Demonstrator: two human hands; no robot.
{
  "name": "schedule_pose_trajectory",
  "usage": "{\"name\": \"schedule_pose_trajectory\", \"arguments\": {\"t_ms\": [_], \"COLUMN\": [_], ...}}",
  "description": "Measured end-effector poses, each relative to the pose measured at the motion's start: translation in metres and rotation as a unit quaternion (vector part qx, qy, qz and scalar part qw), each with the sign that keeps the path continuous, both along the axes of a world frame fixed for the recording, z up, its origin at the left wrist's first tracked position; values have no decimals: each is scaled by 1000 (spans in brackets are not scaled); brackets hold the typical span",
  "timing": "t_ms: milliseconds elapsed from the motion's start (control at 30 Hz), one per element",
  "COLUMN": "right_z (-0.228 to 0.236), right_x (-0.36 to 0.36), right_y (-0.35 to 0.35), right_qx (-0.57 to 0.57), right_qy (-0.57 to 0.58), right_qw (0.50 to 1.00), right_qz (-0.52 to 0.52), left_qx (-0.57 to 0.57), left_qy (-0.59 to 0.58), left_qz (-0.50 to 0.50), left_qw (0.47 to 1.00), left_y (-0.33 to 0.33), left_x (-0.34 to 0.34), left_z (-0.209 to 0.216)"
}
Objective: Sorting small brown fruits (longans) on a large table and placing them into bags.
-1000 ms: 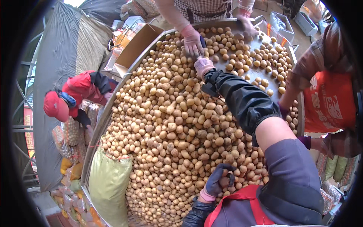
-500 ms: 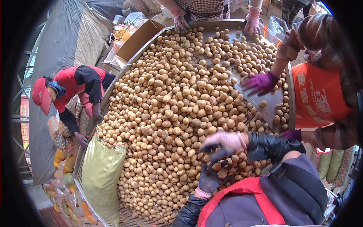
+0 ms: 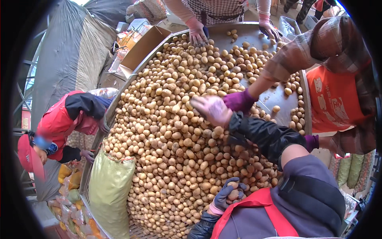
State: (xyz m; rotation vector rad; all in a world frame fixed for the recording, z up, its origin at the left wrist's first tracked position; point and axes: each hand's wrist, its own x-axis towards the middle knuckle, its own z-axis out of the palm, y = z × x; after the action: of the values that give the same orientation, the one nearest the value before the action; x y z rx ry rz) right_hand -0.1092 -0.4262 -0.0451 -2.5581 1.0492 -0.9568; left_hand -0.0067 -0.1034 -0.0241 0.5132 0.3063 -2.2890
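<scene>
My left hand point(image 3: 227, 196) is curled around a few potatoes point(image 3: 234, 194), low over the near edge of the pile point(image 3: 175, 153). My right hand point(image 3: 214, 110) reaches out over the pile's middle; it is blurred, and I can't tell whether it grips anything. Just beside it is a co-worker's purple glove point(image 3: 242, 100). The potatoes cover most of the metal table point(image 3: 284, 104). A green sack point(image 3: 110, 191) lies at its left edge, near a person in red point(image 3: 59, 123). At the far edge, another co-worker's hand point(image 3: 196, 32) touches the pile.
</scene>
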Motion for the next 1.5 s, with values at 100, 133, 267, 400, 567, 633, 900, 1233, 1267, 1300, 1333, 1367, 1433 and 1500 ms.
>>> {"name": "schedule_pose_trajectory", "arguments": {"t_ms": [100, 133, 267, 400, 567, 633, 900, 1233, 1267, 1300, 1333, 1367, 1433, 1500], "right_z": [-1, -3, -59, -39, 29, 38, -13, 13, 5, 28, 28, 51, 41, 26], "right_x": [33, 41, 25, 27, -24, -27, 44, 4, -8, -14, -9, 5, 34, 85], "right_y": [-100, -124, -177, -156, 50, 94, 13, 38, 66, 95, 121, 139, 152, 148], "right_qx": [121, 211, 224, 156, 345, 427, 107, 242, 353, 387, 520, 432, 494, 462], "right_qy": [118, 165, 307, 221, -63, -15, 173, -24, -44, 8, 29, -20, -98, -193], "right_qw": [973, 948, 909, 958, 889, 779, 971, 953, 900, 822, 640, 644, 727, 815], "right_qz": [-160, -172, -169, -93, 296, 460, -123, 179, 254, 417, 566, 631, 466, 292], "left_qx": [29, 27, -14, -7, 69, 124, -54, -26, -29, 8, 46, 22, -48, -285], "left_qy": [-14, -16, -27, -128, -73, 25, 48, 35, 43, 13, -19, 168, 135, -188], "left_qz": [61, 62, -1, -35, 43, 86, 37, 92, 84, 99, 113, 154, 100, 11], "left_qw": [998, 998, 1000, 991, 994, 988, 997, 995, 995, 995, 992, 973, 985, 940], "left_y": [-2, -1, -9, -5, 1, 8, 38, 40, 34, 33, 33, 41, 52, 81], "left_x": [10, 13, 1, 6, -9, -14, -14, -17, -19, -19, -18, -13, -19, -14], "left_z": [7, 0, -1, 13, 7, 1, -5, -3, 0, 9, 13, 3, -19, -33]}}
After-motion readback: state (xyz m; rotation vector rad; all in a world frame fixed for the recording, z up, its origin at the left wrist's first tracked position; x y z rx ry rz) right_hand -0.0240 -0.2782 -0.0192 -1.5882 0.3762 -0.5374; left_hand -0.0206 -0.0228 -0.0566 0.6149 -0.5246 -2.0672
